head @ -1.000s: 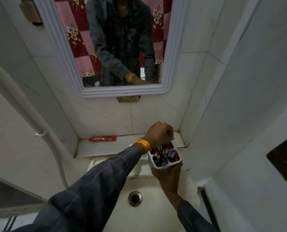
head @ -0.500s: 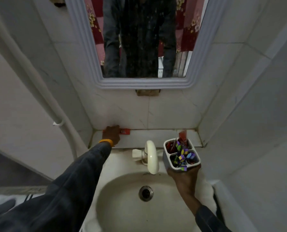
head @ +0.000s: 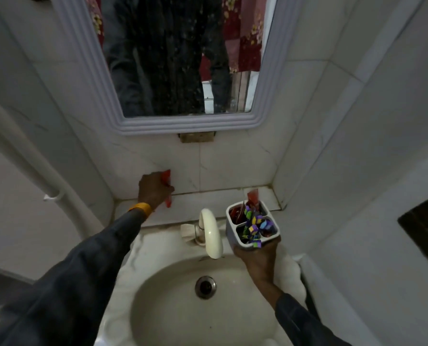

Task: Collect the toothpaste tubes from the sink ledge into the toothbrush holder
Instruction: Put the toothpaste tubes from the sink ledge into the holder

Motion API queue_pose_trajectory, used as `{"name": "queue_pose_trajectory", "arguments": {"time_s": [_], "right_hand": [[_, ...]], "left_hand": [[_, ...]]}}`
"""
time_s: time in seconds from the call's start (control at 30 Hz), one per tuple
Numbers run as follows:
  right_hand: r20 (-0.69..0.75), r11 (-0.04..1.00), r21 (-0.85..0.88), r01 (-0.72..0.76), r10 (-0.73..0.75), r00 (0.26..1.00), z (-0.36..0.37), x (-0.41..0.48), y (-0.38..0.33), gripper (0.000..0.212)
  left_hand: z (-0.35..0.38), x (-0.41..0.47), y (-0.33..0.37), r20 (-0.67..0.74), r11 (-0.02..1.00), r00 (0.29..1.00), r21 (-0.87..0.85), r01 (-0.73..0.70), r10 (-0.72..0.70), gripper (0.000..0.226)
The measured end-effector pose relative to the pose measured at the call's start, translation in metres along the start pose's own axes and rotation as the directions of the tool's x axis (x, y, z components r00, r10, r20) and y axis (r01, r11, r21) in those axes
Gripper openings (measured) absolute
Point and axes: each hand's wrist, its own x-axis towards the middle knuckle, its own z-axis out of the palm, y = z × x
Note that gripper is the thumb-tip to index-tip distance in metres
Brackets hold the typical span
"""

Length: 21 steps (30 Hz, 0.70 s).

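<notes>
Nearest the camera, two dark grey sleeves reach forward over the pale oval ceramic sink basin (head: 173,305), whose round metal drain (head: 205,287) sits in its middle. The right hand (head: 259,257) is raised at the basin's right side, palm up, its fingers wrapped under and around the base of the white square plastic toothbrush holder (head: 232,232), which it carries upright just beside the cream curved tap (head: 211,233). The holder is split into compartments; purple, green and blue toothbrush heads crowd its middle and near cells, and a red toothpaste tube already in the holder (head: 253,197) stands out of its far cell, flat end up. The left arm stretches further, across the basin's left rim, with a yellow wristband (head: 140,208) at the cuff. The left hand (head: 154,189) is knuckles up at the white tiled sink ledge (head: 208,198), closed around the red toothpaste tube in the left hand (head: 167,178). That tube is tilted nearly upright against the back wall tiles, one red end showing above the fingers and the other below them at the ledge; whether the lower end touches the ledge cannot be told. Beyond, the grey ribbed mirror frame (head: 190,124) hangs on the wall.
</notes>
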Motion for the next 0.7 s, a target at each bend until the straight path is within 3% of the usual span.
{"name": "queue_pose_trajectory", "arguments": {"time_s": [0.1, 0.27, 0.33, 0.47, 0.57, 0.7], "right_hand": [[0.003, 1.0, -0.025, -0.002, 0.002, 1.0, -0.001, 0.0, -0.002, 0.112], [0.004, 0.996, -0.088, -0.028, 0.028, 1.0, -0.004, -0.001, -0.008, 0.1], [0.029, 0.991, -0.114, -0.073, 0.077, 0.997, -0.005, -0.005, -0.009, 0.091], [0.029, 0.991, -0.127, -0.046, 0.05, 0.998, -0.007, -0.006, -0.015, 0.098], [-0.015, 0.992, -0.128, 0.017, -0.019, 1.0, -0.004, 0.001, -0.013, 0.112], [0.007, 0.995, -0.103, -0.003, 0.004, 1.0, -0.002, 0.002, -0.007, 0.12]], "left_hand": [[-0.028, -0.013, 0.055, 0.048, 0.96, 0.988, -0.248, -0.129, 0.145, 0.019], [-0.03, -0.04, 0.143, 0.18, 0.849, 0.862, -0.356, -0.392, 0.474, 0.019], [-0.011, -0.051, 0.17, 0.208, 0.824, 0.813, -0.319, -0.469, 0.543, 0.022], [0.032, -0.072, 0.2, 0.265, 0.795, 0.751, -0.153, -0.587, 0.605, 0.024], [0.057, -0.082, 0.202, 0.309, 0.796, 0.743, -0.092, -0.598, 0.594, 0.025], [0.067, -0.085, 0.194, 0.33, 0.8, 0.744, -0.064, -0.596, 0.58, 0.029]]}}
